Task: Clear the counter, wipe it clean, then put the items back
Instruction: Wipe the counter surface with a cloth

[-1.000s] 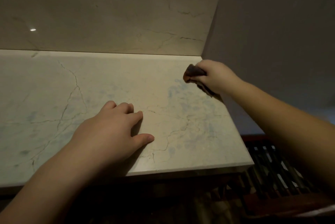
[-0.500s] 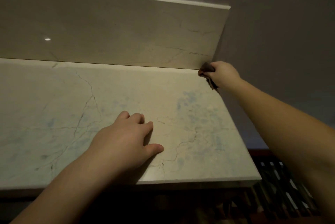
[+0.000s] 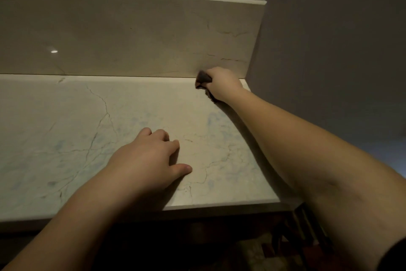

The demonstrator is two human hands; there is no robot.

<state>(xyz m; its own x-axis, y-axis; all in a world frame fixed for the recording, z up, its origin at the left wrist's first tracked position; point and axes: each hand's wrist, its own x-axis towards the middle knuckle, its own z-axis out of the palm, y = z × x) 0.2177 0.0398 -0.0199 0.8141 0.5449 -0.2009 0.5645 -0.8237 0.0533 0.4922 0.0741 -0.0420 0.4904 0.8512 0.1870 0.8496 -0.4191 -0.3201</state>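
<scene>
A pale marble counter with dark veins and faint bluish smears fills the lower half of the view. My right hand grips a small dark cloth and holds it against the counter at the far right, right where the top meets the backsplash. Most of the cloth is hidden under the hand. My left hand rests palm down on the counter near its front edge, fingers slightly bent, holding nothing.
A marble backsplash rises behind the counter. A grey wall closes the right end. The counter's front edge runs below my left hand, and dark shelving or flooring lies beneath it.
My right hand has carried the cloth away from me to the back right corner, then a little left along the backsplash. The left hand has stayed in place on the counter.
</scene>
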